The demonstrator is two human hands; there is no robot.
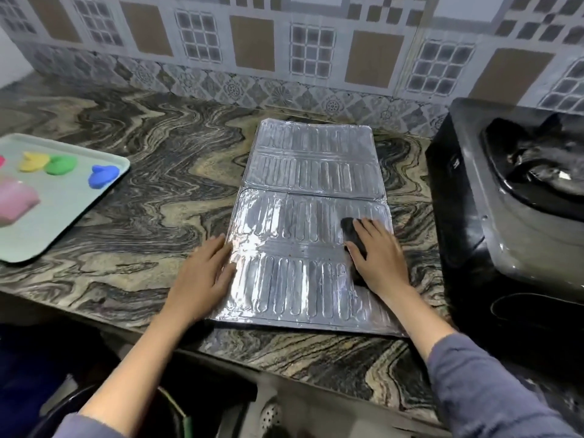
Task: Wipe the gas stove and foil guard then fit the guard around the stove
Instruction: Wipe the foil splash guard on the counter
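A silver ribbed foil guard (303,191) lies flat and folded on the marbled counter, in the middle. My left hand (205,276) rests flat on the guard's near left edge, fingers spread. My right hand (379,257) presses a dark cloth (352,235) onto the guard's near right panel; most of the cloth is hidden under the palm. The black gas stove (493,222) stands at the right, its burner partly cut off by the frame edge.
A pale green tray (63,216) with several coloured moulds and a pink cup sits at the left. The patterned tiled wall (284,58) runs behind. The counter's front edge (284,352) is close to me, with dark items below it.
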